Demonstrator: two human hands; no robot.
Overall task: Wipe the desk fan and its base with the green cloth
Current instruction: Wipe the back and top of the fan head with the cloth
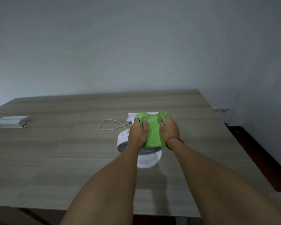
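A white desk fan (122, 140) stands on the wooden desk (55, 151), right of the middle, on its round white base (150, 161). The green cloth (152, 130) lies draped over the top of the fan's head. My left hand (139, 132) presses on the cloth's left side, fingers curled over its far edge. My right hand (169, 129) grips the cloth's right side, with a red string around the wrist. Most of the fan's top and back is hidden under the cloth and hands.
A thin white cable (110, 125) loops on the desk behind the fan, leading to a white flat object (131, 116) partly hidden by the cloth. A grey metal box (11, 121) sits at the far left. The desk's right edge (234, 140) drops to a dark floor.
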